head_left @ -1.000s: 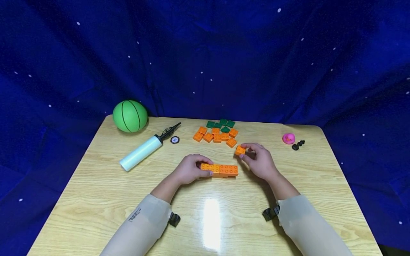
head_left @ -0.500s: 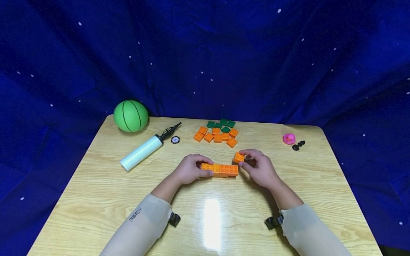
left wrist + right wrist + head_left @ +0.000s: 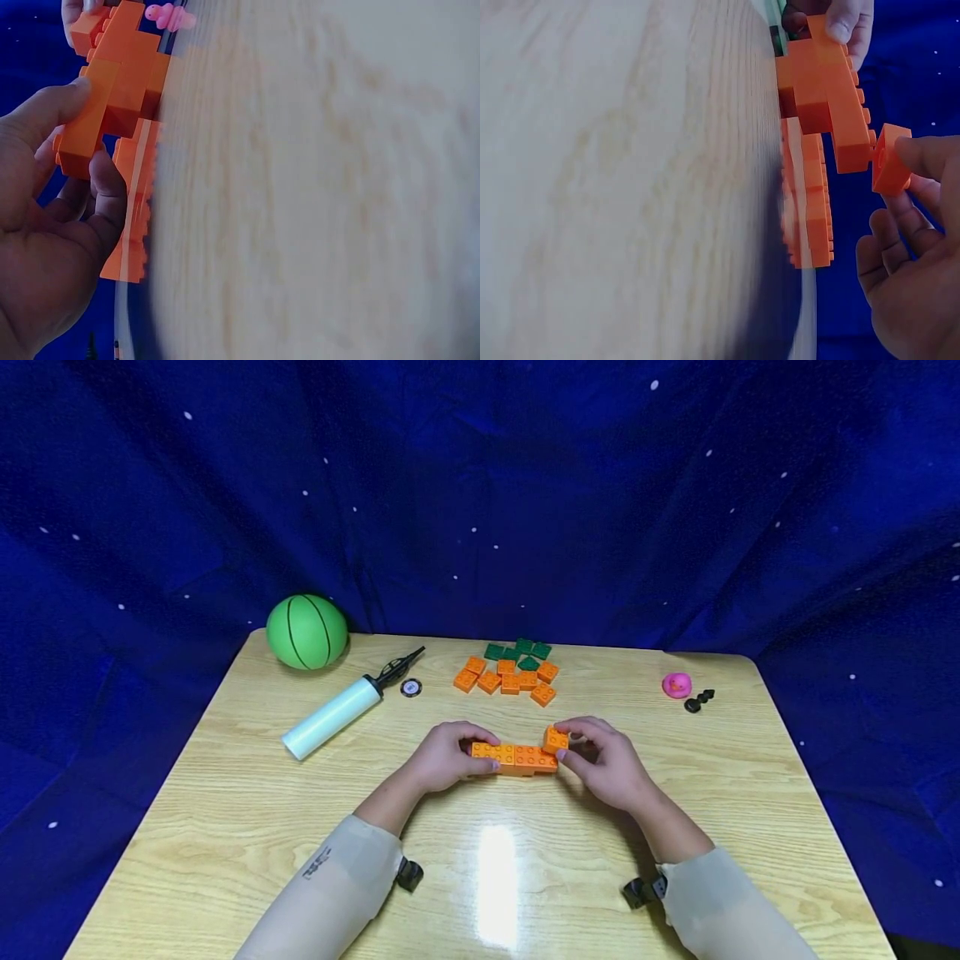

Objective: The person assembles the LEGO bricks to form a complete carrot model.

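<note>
An orange toy-brick structure (image 3: 525, 764), wider at its top than at its base, stands on the table before me. My left hand (image 3: 447, 758) grips its left end between thumb and fingers. In the left wrist view the structure (image 3: 127, 71) shows stepped layers. My right hand (image 3: 611, 766) pinches a small square orange brick (image 3: 555, 739) just over the structure's right end. The right wrist view shows this brick (image 3: 891, 159) tilted, its hollow underside facing the studs at that end. Whether it touches them I cannot tell.
Several loose orange bricks (image 3: 510, 683) and green bricks (image 3: 523, 647) lie at the back. At left are a green ball (image 3: 307, 632), a pump (image 3: 332, 718) and a round chip (image 3: 410, 687). A pink toy (image 3: 677, 685) and a small black object (image 3: 698, 701) sit at right.
My right hand has brought the small orange brick toward me and slightly left, from beyond the structure to above its right end. My left hand has stayed on the structure.
</note>
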